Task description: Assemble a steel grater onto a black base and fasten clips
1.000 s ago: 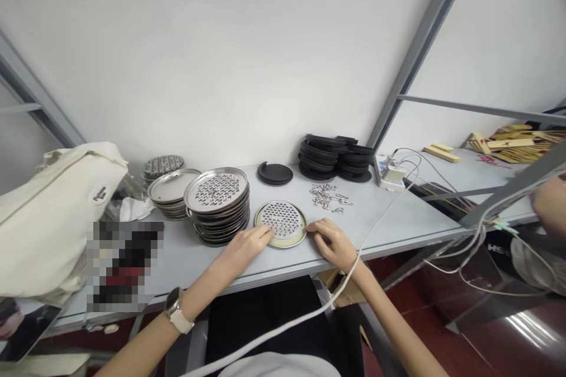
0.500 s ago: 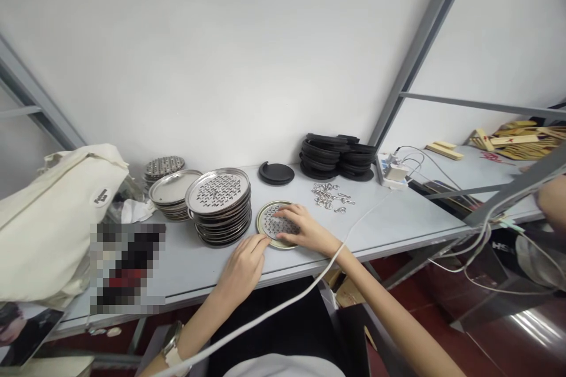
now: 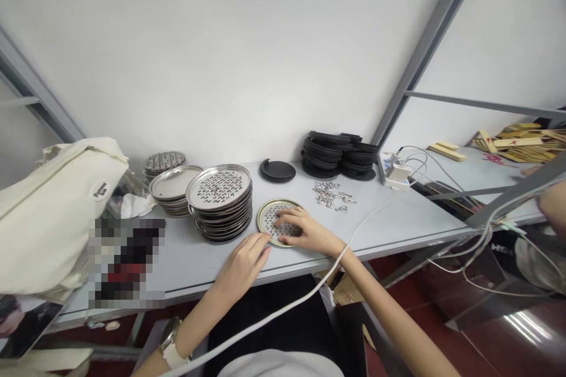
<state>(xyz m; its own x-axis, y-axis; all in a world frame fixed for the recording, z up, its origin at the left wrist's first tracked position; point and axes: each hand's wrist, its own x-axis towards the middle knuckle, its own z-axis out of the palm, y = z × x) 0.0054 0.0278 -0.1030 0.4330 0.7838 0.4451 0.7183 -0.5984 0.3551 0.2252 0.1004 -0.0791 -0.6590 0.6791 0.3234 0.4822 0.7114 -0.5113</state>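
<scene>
A round perforated metal disc in a gold-rimmed tray lies flat on the grey table. My right hand rests on top of it with fingers spread flat, pressing on the perforated face. My left hand lies at the tray's near left edge, fingers stretched out and touching the rim. Just left of the tray stands a stack of perforated metal plates.
A second stack of plain metal trays and a grater stack stand further left, beside a cream bag. Black round lids, one lone black lid, small metal hooks, a power strip with cables lie behind.
My right hand moved from the tray's right edge onto its perforated top. My left hand slid back a little toward the near edge of the table.
</scene>
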